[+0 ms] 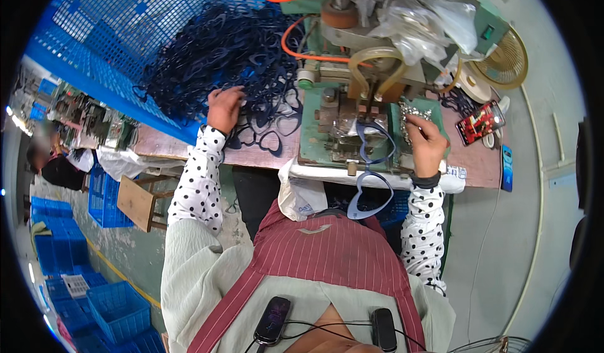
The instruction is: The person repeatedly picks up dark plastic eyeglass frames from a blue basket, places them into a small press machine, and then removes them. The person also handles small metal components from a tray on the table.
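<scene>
A dark blue heart-shaped eyeglass frame (360,213) hangs upright from the press machine (314,136), one rim up by the machine's head and the other below the front edge. My right hand (428,144) is at a heap of small shiny metal parts (412,109) on the machine's green plate. Its thumb and forefinger are pinched together; what is between them is too small to make out. My left hand (225,109) is over the near edge of a tangled pile of dark blue frames (220,51), fingers loosely bent and apart, nothing seen in them.
A large blue plastic basket (100,98) lies tipped at the left, frames spilling onto the table (264,155). Right of the machine are a phone with a lit screen (480,123) and a small fan (503,57). A wooden stool (135,203) and blue crates (118,309) stand lower left.
</scene>
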{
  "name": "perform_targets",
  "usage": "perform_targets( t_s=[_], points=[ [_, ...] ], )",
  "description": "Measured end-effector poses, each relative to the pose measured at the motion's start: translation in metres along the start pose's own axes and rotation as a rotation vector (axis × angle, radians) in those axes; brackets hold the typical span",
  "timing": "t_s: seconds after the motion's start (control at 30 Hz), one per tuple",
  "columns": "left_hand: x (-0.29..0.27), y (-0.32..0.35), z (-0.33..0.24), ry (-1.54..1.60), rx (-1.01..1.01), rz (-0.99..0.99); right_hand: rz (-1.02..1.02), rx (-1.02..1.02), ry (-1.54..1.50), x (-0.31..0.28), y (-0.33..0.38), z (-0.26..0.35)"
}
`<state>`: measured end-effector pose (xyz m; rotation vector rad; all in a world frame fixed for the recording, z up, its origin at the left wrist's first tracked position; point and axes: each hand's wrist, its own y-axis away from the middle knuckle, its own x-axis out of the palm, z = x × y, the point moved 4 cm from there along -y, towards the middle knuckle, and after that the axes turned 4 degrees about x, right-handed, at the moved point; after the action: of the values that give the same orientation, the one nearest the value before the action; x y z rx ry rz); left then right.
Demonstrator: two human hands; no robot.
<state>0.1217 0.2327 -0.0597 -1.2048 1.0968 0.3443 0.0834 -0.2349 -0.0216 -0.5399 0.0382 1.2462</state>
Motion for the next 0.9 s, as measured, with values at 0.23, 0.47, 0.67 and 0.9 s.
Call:
perform_targets(
  t_s=[0.23, 0.47, 0.67, 0.9],
  points=[
    [-0.04, -0.051, -0.134, 0.164, 0.077, -0.35, 0.14, 0.089, -0.227, 0.026, 0.013, 0.065],
    [-0.048, -0.054, -0.212, 0.29, 0.26, -0.406, 0.152, 0.03, -0.161, 0.033, 0.009, 0.064],
    [-0.055, -0.054, -0.225, 0.363, 0.303, -0.387, 0.154, 0.157, -0.256, 0.046, 0.003, 0.07],
    [-0.055, -0.064, -0.269, 0.503, 0.64, -0.333, 0.086, 0.087, -0.198, 0.04, 0.0, 0.06]
  ],
)
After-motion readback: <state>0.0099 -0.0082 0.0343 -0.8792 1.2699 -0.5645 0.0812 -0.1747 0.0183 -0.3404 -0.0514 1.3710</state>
